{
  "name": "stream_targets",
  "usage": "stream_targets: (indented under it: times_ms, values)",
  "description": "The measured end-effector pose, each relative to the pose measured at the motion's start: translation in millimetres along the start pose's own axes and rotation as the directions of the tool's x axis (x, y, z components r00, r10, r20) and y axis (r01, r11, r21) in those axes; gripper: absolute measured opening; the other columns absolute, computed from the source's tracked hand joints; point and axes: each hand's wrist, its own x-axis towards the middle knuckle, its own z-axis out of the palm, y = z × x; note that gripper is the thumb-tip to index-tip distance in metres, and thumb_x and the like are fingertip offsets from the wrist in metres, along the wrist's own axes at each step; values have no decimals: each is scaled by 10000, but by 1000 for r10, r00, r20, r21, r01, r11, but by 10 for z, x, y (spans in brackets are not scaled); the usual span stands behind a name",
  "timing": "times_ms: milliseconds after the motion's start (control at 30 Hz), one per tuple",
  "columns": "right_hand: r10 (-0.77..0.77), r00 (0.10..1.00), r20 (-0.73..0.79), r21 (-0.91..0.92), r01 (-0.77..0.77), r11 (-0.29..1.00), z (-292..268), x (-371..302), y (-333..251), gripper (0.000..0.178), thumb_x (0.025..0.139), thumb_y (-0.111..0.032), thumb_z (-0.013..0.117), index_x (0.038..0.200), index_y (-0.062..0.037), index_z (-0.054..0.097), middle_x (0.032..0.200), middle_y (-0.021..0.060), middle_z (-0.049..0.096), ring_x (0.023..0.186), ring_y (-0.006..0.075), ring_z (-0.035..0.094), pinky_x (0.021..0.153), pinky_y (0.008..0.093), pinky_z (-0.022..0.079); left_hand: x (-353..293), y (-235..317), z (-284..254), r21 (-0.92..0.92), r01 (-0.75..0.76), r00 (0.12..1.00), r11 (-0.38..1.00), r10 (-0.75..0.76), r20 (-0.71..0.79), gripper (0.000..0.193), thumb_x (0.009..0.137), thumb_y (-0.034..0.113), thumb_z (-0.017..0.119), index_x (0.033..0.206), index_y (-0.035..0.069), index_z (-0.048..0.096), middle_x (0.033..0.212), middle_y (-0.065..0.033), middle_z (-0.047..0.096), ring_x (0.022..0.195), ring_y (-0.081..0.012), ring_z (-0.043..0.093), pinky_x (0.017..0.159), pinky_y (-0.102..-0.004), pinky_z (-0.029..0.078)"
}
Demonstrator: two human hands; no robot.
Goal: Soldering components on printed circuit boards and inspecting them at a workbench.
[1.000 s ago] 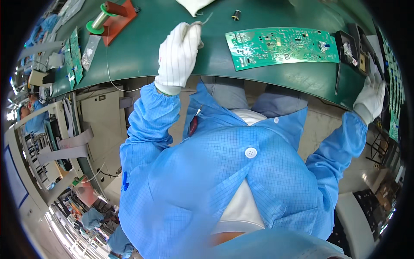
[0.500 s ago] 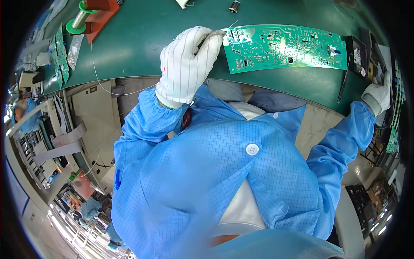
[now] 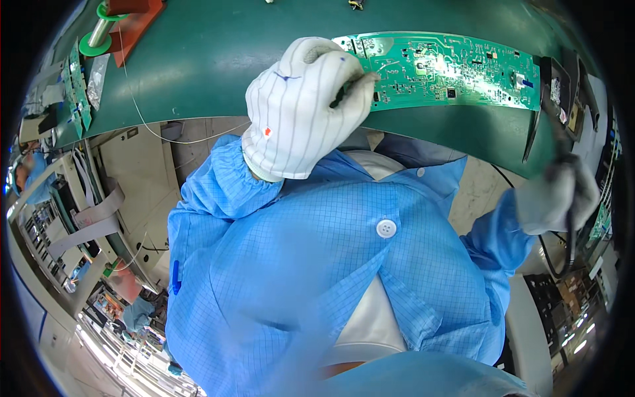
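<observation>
A long green circuit board [image 3: 450, 69] lies on the green mat [image 3: 211, 59] in front of me. My left hand [image 3: 304, 106], in a white striped glove, is at the board's left end with fingertips pinched together on a thin wire [image 3: 142, 116] that trails off to the left. My right hand [image 3: 552, 198], gloved and blurred, is off the bench's right edge and is closed around a dark slender tool [image 3: 573, 245] with a cable. My blue coat fills the lower middle.
A wire spool with a green base [image 3: 98, 40] stands on a red holder [image 3: 135, 26] at the far left. Small green boards [image 3: 76, 86] lie beside it. Black parts [image 3: 552, 86] sit at the board's right end. Shelving is below left.
My left hand has moved right and closer, from the mat's middle to the board's left end. My right hand has come down off the bench's right side.
</observation>
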Motion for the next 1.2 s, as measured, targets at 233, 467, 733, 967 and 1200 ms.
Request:
stream_targets:
  times_ms: [233, 467, 733, 967, 1200]
  values:
    - [-131, 908, 397, 268, 22, 963, 748, -298, -645, 283, 635, 59, 716, 895, -11, 627, 814, 123, 680, 651, 234, 646, 591, 315, 525, 3, -31, 136, 53, -153, 988, 987, 153, 12, 180, 677, 188, 788, 732, 153, 620, 842, -17, 606, 629, -165, 607, 524, -284, 502]
    - [-127, 882, 453, 207, 34, 978, 812, -254, -699, 266, 670, 51, 733, 907, -13, 629, 837, 130, 681, 695, 260, 677, 634, 331, 559, 12, -45, 196, 83, -170, 985, 982, 171, -8, 187, 688, 216, 782, 736, 162, 610, 831, -14, 590, 608, -171, 600, 526, -283, 500]
    - [-50, 889, 456, 196, -46, 980, 839, -270, -732, 183, 706, 71, 634, 879, 29, 592, 802, 172, 656, 717, 244, 674, 699, 334, 548, 15, 16, 126, 61, -102, 993, 993, 98, 62, 191, 681, 134, 823, 781, 113, 662, 844, -55, 641, 693, -218, 653, 582, -318, 552]
    - [-82, 867, 491, 206, -24, 978, 821, -201, -706, 256, 693, 51, 738, 915, -10, 626, 879, 142, 686, 704, 252, 674, 648, 337, 556, 42, -10, 58, 17, -93, 996, 996, 93, 4, 199, 684, 127, 825, 742, 79, 641, 888, -92, 667, 725, -211, 663, 584, -314, 546]
    - [-36, 837, 545, 100, -22, 995, 824, -28, -835, 224, 711, 23, 757, 908, -16, 657, 827, 106, 685, 694, 165, 673, 627, 267, 544, -73, -510, 439, -297, -469, 809, 832, 269, -523, 559, 522, 389, 898, 777, 45, 538, 1175, -203, 589, 947, -356, 628, 747, -404, 521]
